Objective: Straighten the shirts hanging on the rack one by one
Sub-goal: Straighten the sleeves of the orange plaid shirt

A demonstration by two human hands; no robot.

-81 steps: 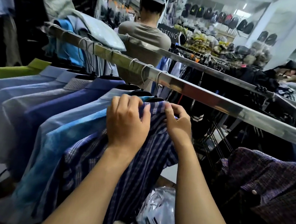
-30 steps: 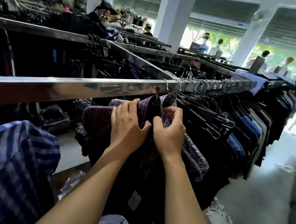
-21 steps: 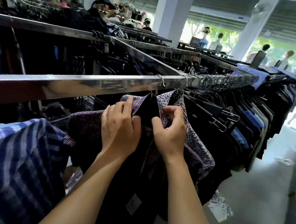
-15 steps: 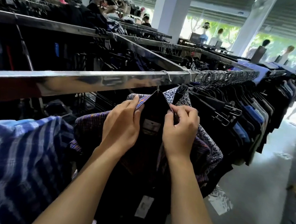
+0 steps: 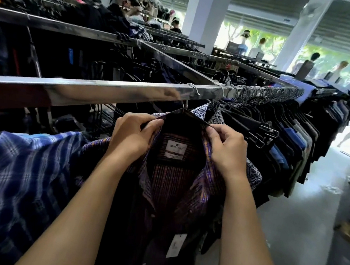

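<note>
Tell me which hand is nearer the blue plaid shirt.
Left. The left hand pinches the dark shirt at its collar, beside the blue plaid shirt; the right hand pinches the collar's other side, farther off.

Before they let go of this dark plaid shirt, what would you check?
1. Hanger hook over the rail: ok.
2. Left hand and right hand each pinch a collar edge: ok.
3. Collar spread open, brand label showing: ok.
4. Dark plaid shirt front closed: not ok, it gapes below the collar.
5. Hangs straight lower down: cannot tell, hidden.
6. Leaf-print shirt next in line, close behind: ok.
</note>
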